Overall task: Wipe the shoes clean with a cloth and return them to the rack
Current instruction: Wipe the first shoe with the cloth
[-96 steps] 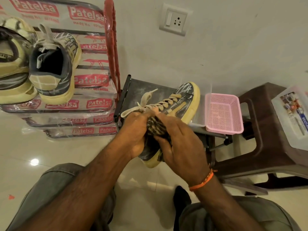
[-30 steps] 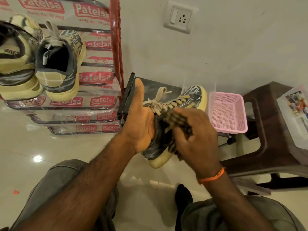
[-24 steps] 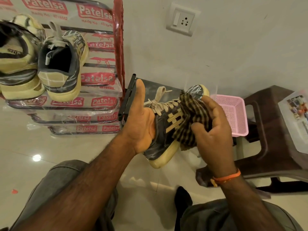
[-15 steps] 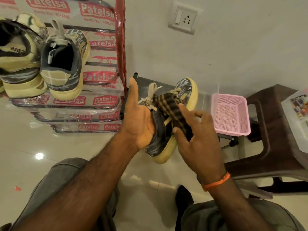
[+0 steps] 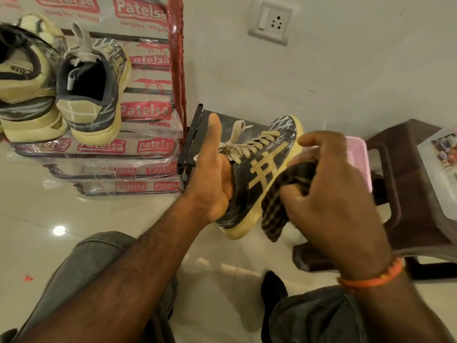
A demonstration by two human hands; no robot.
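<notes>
Task partly done. At 10 o'clock, two sneakers [image 5: 91, 92] already on the rack [image 5: 148, 147]. At centre, left hand [image 5: 212, 177] grasping the third sneaker [image 5: 257, 169] by the heel, in the air; right hand [image 5: 329, 194] clenched around checked cloth [image 5: 277, 206], wiping the yellow sole. Return to rack still left. At 3 o'clock, pink basket [image 5: 363, 154], content hidden; white box [image 5: 442, 169], content not readable.

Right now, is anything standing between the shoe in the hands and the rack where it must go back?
Nothing visible blocks the way. The shoe, held by the left hand, has only open floor between it and the rack. Two shoes already sit on the rack's top shelf; whether free room remains there is cut off.
</notes>
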